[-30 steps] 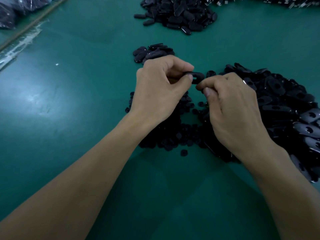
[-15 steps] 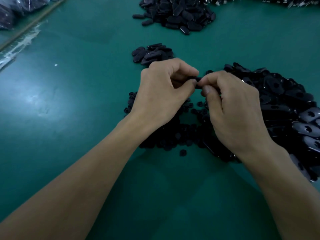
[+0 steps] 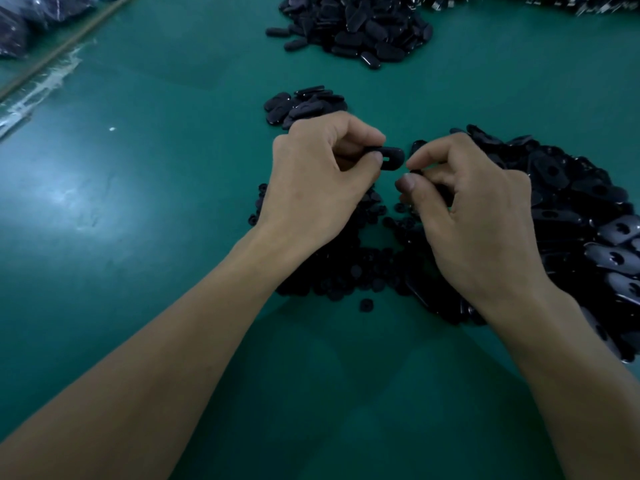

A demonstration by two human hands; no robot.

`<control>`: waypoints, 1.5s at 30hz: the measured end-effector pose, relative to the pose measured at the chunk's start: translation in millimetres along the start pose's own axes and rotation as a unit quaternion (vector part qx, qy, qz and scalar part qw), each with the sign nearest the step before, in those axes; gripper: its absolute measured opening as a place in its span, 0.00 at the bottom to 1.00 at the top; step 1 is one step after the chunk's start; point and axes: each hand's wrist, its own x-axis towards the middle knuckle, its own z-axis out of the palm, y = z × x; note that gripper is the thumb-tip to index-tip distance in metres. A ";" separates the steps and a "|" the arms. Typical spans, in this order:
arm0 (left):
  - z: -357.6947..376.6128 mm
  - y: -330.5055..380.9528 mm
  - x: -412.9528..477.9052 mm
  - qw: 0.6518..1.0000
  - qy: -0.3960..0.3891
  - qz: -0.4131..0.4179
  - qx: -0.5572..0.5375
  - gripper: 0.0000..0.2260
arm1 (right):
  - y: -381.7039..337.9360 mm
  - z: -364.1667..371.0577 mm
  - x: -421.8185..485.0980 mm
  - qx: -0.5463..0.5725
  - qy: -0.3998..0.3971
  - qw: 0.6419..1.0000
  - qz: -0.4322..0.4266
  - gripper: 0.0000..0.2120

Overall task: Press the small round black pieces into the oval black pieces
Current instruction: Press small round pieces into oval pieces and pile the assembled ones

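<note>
My left hand (image 3: 318, 181) pinches one oval black piece (image 3: 393, 157) between thumb and forefinger and holds it above the table. Its open slot faces up. My right hand (image 3: 474, 216) is a small gap to the right of it, fingers curled, pinching a small dark round piece (image 3: 416, 172) that is mostly hidden by the fingertips. Under both hands lies a heap of small round black pieces (image 3: 346, 271). A large heap of oval black pieces (image 3: 575, 202) spreads out to the right.
A small heap of oval pieces (image 3: 304, 105) lies just beyond my left hand, and a bigger one (image 3: 356, 29) at the far edge. One loose round piece (image 3: 366, 304) sits on the green table (image 3: 156, 202). Plastic bags (image 3: 20, 26) lie far left.
Half a second ago both hands met over the oval piece. Now my right hand has drawn back to the right and the oval's end shows in my left hand.
</note>
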 end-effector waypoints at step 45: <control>4.8 2.4 -5.5 0.996 -0.058 0.016 -0.066 0.08 | -2.3 0.8 4.2 0.114 0.063 0.989 0.063 0.09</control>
